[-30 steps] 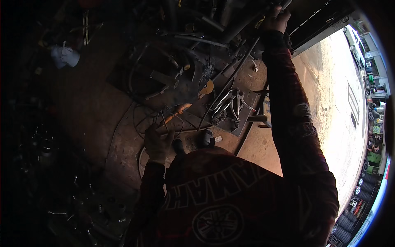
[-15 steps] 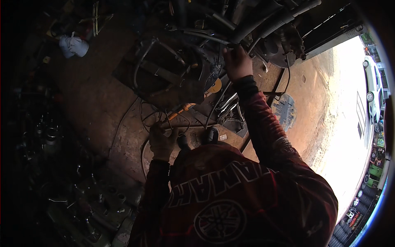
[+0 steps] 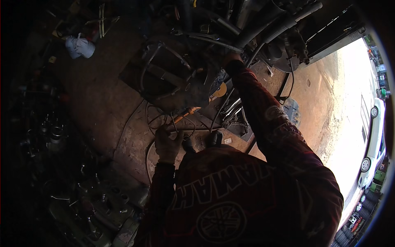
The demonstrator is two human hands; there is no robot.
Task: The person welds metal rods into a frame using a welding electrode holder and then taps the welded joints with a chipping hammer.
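My left hand [image 3: 168,147], in a pale glove, is low in front of me with thumb and fingers apart. It is closest to an orange, stick-like piece [image 3: 186,115] and thin looping cables. My right hand [image 3: 231,59] reaches forward to the dark hoses [image 3: 263,29] and pipes at the top, its fingers hidden in shadow. Left of it stands a dark metal frame [image 3: 164,76] with a curved bar. A wrench-like metal tool [image 3: 201,36] lies beyond this frame. A yellow-orange rounded piece [image 3: 220,89] shows at its right edge.
Cables and metal rods [image 3: 234,113] lie on the stained floor by my feet. Dark machine parts [image 3: 90,206] crowd the lower left. A white bundle [image 3: 80,46] and thin sticks [image 3: 101,20] are at upper left. A white car [image 3: 372,144] stands outside in bright light.
My right hand has reached farther forward and slightly left among the hoses, so its fingers no longer show. My left hand stays beside the orange piece. The whole view has shifted slightly.
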